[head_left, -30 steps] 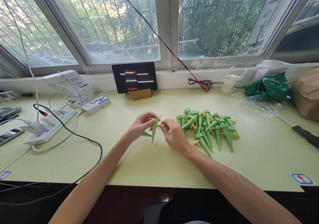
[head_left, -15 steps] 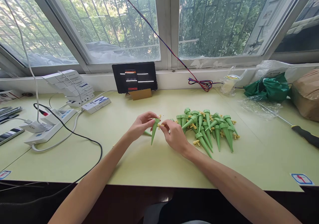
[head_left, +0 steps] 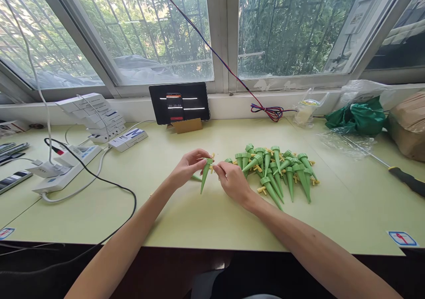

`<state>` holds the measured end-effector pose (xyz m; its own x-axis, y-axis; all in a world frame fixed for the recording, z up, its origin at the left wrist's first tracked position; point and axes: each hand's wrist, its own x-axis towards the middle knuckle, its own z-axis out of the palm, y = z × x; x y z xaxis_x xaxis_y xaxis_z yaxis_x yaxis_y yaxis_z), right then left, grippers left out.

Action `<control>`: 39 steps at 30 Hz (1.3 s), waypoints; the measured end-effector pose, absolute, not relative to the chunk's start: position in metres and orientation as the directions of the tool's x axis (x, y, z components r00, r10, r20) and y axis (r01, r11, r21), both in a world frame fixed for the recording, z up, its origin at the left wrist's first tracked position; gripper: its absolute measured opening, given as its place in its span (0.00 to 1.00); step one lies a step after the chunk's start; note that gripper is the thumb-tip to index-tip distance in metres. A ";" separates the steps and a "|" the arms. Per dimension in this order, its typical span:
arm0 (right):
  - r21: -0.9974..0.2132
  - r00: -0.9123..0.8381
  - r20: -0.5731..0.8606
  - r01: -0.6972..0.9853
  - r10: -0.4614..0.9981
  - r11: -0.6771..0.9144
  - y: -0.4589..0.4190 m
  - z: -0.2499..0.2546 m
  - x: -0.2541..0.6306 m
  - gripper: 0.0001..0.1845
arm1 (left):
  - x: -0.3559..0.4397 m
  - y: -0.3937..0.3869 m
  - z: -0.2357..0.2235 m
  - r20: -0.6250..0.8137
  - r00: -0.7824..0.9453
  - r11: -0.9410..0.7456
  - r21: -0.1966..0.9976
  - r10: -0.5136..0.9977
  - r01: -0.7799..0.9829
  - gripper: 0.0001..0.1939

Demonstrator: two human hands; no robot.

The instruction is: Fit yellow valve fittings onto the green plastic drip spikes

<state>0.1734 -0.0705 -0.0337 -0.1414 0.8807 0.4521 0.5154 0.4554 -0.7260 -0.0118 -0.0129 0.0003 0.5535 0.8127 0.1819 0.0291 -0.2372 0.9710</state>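
Observation:
My left hand [head_left: 186, 168] is closed on a green plant watering spike [head_left: 205, 179], thumb and fingers around its ribbed cap. The spike hangs point down, slightly tilted. From its cap sticks a small yellow valve [head_left: 211, 169]. Close to the valve's right side, my right hand [head_left: 232, 181] holds its thumb and forefinger pinched together; whether they touch the valve or grip anything is hidden. Another green spike [head_left: 196, 177] lies partly behind my left hand. To the right, a pile of green spikes [head_left: 275, 168] with yellow valves lies on the pale table [head_left: 186, 223].
A propped tablet [head_left: 195, 104] reflects a phone timer. On the left are stacked white boxes [head_left: 99, 113], a power strip [head_left: 69, 170] and a black cable [head_left: 109, 184]. A screwdriver [head_left: 407, 181], a green bag [head_left: 358, 116] and a brown package [head_left: 408, 122] lie on the right.
My right fingertips have shifted slightly up and away from the yellow valve, leaving more of it visible. The left hand and its spike stay nearly in place.

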 end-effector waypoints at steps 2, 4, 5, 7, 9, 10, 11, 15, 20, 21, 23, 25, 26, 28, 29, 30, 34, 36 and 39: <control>-0.728 -0.133 0.464 0.507 0.876 0.463 -0.071 -0.034 0.173 0.18 | -0.012 -0.013 0.001 0.183 0.554 -0.234 0.972 0.812 0.023 0.14; -0.729 -0.123 0.484 0.490 0.866 0.477 -0.072 -0.034 0.173 0.15 | -0.011 -0.013 0.001 0.185 0.554 -0.232 0.973 0.812 0.015 0.13; -0.730 -0.119 0.495 0.479 0.861 0.487 -0.072 -0.035 0.173 0.13 | -0.011 -0.013 0.001 0.187 0.553 -0.231 0.973 0.812 0.011 0.13; -0.732 -0.116 0.516 0.455 0.849 0.507 -0.072 -0.035 0.173 0.11 | -0.011 -0.013 0.001 0.186 0.553 -0.229 0.973 0.812 0.009 0.14; -0.729 -0.116 0.533 0.439 0.838 0.525 -0.071 -0.036 0.172 0.10 | -0.011 -0.013 0.001 0.184 0.551 -0.228 0.973 0.814 0.012 0.14; -0.727 -0.119 0.539 0.434 0.834 0.532 -0.071 -0.036 0.173 0.10 | -0.012 -0.013 0.001 0.183 0.550 -0.228 0.974 0.815 0.013 0.13; -0.725 -0.123 0.541 0.432 0.832 0.536 -0.071 -0.036 0.173 0.10 | -0.012 -0.013 0.001 0.183 0.550 -0.228 0.974 0.815 0.015 0.13; -0.724 -0.150 0.499 0.469 0.854 0.505 -0.070 -0.036 0.174 0.15 | -0.013 -0.013 0.001 0.174 0.558 -0.221 0.975 0.811 0.017 0.14; -0.723 -0.143 0.457 0.515 0.878 0.461 -0.071 -0.034 0.174 0.21 | -0.013 -0.012 0.000 0.177 0.566 -0.219 0.976 0.805 0.007 0.13; -0.725 -0.138 0.464 0.510 0.875 0.464 -0.071 -0.034 0.173 0.20 | -0.013 -0.012 0.000 0.179 0.563 -0.221 0.975 0.807 0.007 0.13; -0.734 -0.124 0.481 0.485 0.868 0.476 -0.072 -0.034 0.173 0.16 | -0.012 -0.012 0.000 0.183 0.556 -0.226 0.974 0.811 0.008 0.13; -0.745 -0.116 0.494 0.455 0.862 0.488 -0.072 -0.034 0.173 0.12 | -0.012 -0.012 0.000 0.184 0.550 -0.228 0.974 0.815 0.012 0.14; -0.748 -0.114 0.499 0.444 0.859 0.494 -0.071 -0.034 0.173 0.11 | -0.013 -0.012 0.000 0.183 0.548 -0.227 0.974 0.816 0.012 0.14; -0.745 -0.114 0.512 0.435 0.852 0.506 -0.071 -0.035 0.173 0.11 | -0.013 -0.013 0.000 0.184 0.548 -0.227 0.974 0.816 0.011 0.14; -0.741 -0.118 0.515 0.437 0.849 0.510 -0.071 -0.035 0.173 0.11 | -0.013 -0.013 0.000 0.184 0.550 -0.227 0.974 0.815 0.010 0.14; -0.737 -0.123 0.515 0.443 0.848 0.511 -0.071 -0.035 0.173 0.12 | -0.013 -0.013 0.000 0.184 0.553 -0.227 0.974 0.813 0.010 0.14; -0.725 -0.135 0.479 0.496 0.867 0.478 -0.071 -0.035 0.174 0.17 | -0.012 -0.013 0.000 0.177 0.558 -0.226 0.974 0.811 0.019 0.14; -0.724 -0.131 0.467 0.511 0.874 0.464 -0.071 -0.035 0.174 0.19 | -0.012 -0.013 0.000 0.175 0.556 -0.225 0.974 0.813 0.022 0.14; -0.734 -0.122 0.479 0.488 0.870 0.473 -0.071 -0.035 0.174 0.15 | -0.012 -0.013 0.000 0.178 0.553 -0.223 0.975 0.814 0.014 0.14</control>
